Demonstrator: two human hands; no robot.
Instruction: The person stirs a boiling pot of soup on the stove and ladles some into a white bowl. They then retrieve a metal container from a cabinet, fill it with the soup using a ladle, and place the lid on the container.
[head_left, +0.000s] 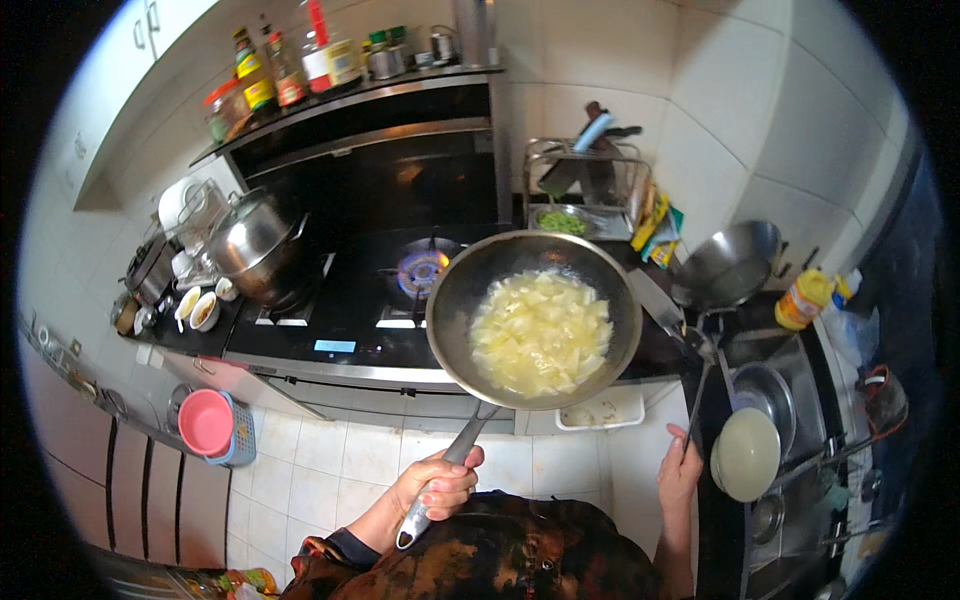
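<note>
My left hand (442, 484) is closed around the grey handle of a frying pan (457, 330), which I hold off to the right of a lit gas burner (422, 272). Pale yellow, flat cut pieces of food (544, 334) lie in the pan with a little liquid. At the right, my right hand (679, 469) grips the thin metal handle of a utensil (702, 397), whose upper end is near the counter by the pan's right rim. A pale green bowl (746, 455) is just right of that hand.
A lidded steel pot (259, 240) stands on the left burner, small bowls (203, 311) beside it. Behind the pan is a rack (589, 157) with knives and chopped greens (562, 222). An empty wok (731, 262) and a sink (802, 375) are at the right.
</note>
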